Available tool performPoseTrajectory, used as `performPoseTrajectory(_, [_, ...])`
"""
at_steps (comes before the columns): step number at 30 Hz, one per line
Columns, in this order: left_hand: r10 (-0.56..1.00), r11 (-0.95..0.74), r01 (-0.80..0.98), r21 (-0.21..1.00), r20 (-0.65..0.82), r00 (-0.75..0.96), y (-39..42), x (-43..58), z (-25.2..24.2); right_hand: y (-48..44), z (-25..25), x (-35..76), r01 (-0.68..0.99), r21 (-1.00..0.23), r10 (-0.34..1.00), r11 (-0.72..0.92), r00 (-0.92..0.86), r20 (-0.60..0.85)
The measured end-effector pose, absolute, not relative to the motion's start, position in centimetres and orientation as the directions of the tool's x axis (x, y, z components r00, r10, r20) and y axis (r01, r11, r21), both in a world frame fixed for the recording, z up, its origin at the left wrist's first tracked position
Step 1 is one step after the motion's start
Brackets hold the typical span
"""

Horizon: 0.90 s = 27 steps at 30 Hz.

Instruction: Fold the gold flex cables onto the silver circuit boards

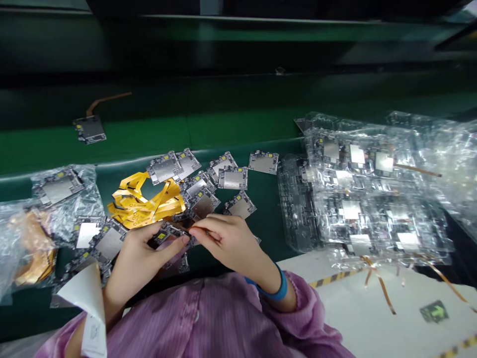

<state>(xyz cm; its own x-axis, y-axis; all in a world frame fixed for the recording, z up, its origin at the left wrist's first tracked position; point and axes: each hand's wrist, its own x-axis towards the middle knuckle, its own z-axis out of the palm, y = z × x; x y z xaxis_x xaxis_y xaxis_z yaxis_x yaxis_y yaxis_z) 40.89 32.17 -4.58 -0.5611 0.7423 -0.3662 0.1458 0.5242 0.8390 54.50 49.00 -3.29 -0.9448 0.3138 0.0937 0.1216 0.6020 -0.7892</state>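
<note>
My left hand (143,256) is closed on a small circuit board (168,232), its thumb lying along the near edge. At that board's right edge my right hand (219,236) pinches with thumb and forefinger; what sits between those fingertips is hidden. Just beyond both hands lies a heap of yellow-gold flex cables (149,204). More circuit boards with silver shields, such as one board (233,177), are scattered behind and to the right of the cables. Another cluster of boards (110,241) rests beside my left wrist.
Clear plastic trays (372,194) holding boards are stacked at the right, some flex cables hanging over the edge. Plastic bags (84,199) and bundled cables (39,248) lie at the left. One board with a cable (90,130) sits on the green ledge. White paper (85,293) covers part of my left forearm.
</note>
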Motion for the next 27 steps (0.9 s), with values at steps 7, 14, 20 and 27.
performPoseTrajectory(7, [0.747, 0.524, 0.152, 0.838, -0.367, -0.555, 32.38, 40.84, -4.38, 48.9, -3.41, 54.64, 0.112, -0.753, 0.288, 0.648, -0.952, 0.107])
performPoseTrajectory(14, [0.75, 0.528, 0.178, 0.83, -0.359, -0.555, 32.52, 40.9, -4.16, 48.77, -3.49, 54.85, 0.125, -0.724, 0.295, 0.678, -0.949, 0.112])
performPoseTrajectory(20, [0.747, 0.52, 0.19, 0.833, -0.336, -0.574, 32.61, 40.95, -4.05, 48.68, -3.63, 55.11, 0.133, -0.701, 0.307, 0.7, -0.943, 0.128])
performPoseTrajectory(27, [0.744, 0.514, 0.19, 0.836, -0.325, -0.583, 32.98, 41.16, -3.65, 48.45, -3.51, 54.91, 0.117, -0.74, 0.343, 0.662, -0.925, 0.161])
